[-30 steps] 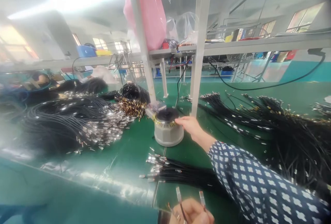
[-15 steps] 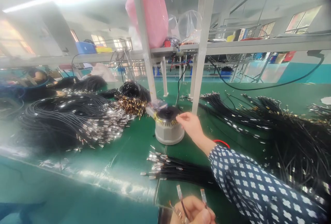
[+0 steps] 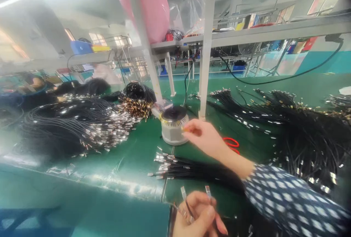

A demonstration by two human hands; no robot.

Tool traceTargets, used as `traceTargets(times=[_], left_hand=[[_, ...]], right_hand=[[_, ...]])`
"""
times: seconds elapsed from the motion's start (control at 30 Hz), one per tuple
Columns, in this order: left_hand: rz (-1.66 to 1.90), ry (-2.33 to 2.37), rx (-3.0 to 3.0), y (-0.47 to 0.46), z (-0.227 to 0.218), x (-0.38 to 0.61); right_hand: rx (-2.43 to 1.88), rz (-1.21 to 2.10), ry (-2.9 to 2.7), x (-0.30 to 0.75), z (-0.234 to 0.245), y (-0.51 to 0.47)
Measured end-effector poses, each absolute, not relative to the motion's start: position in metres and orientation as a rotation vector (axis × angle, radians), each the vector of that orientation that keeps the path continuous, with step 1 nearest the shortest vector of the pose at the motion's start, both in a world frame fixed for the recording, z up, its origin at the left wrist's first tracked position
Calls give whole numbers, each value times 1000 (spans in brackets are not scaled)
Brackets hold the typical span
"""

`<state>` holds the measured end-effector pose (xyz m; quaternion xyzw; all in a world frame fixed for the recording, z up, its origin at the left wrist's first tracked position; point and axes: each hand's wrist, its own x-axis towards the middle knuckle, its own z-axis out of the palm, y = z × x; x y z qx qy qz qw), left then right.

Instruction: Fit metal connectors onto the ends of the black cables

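My right hand (image 3: 206,137) hovers just right of a round grey device with a black top (image 3: 173,125) and pinches a small gold piece at its fingertips. At the bottom edge, my left hand (image 3: 196,216) grips a few thin black cables with silver tips (image 3: 187,200) pointing upward. Between the two hands a small bundle of black cables with metal ends (image 3: 183,168) lies flat on the green table (image 3: 120,156). My right forearm wears a blue sleeve with white dots.
Large heaps of black cables (image 3: 74,123) fill the left; another heap (image 3: 296,127) covers the right. White shelf posts (image 3: 204,47) rise behind the device. Red rubber bands (image 3: 231,143) lie by my wrist. A pink bag (image 3: 155,7) hangs above. A person sits far left.
My right hand drew back from the top of the round device toward me, now pinching a small gold piece. The left hand rose slightly with its cables.
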<state>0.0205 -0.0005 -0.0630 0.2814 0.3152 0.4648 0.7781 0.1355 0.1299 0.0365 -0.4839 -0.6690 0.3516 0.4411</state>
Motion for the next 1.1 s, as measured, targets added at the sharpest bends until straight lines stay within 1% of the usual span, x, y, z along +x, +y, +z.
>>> traceTargets(times=[0.1, 0.17, 0.23, 0.3, 0.47, 1.1], left_hand=[[1008, 738, 638, -6, -51, 21], [1005, 772, 663, -9, -42, 23], [982, 807, 685, -12, -34, 25], [955, 849, 720, -14, -27, 27], [926, 934, 800, -22, -17, 31], [904, 1037, 905, -28, -10, 32]], right_hand=[[-1223, 1084, -1621, 173, 27, 85], [-1223, 1325, -1488, 195, 19, 57], [-1201, 1491, -1423, 208, 12, 34], [-1168, 1551, -1451, 213, 8, 19], [-1138, 1469, -1591, 212, 10, 8], [-1118, 1401, -1634, 212, 18, 9]])
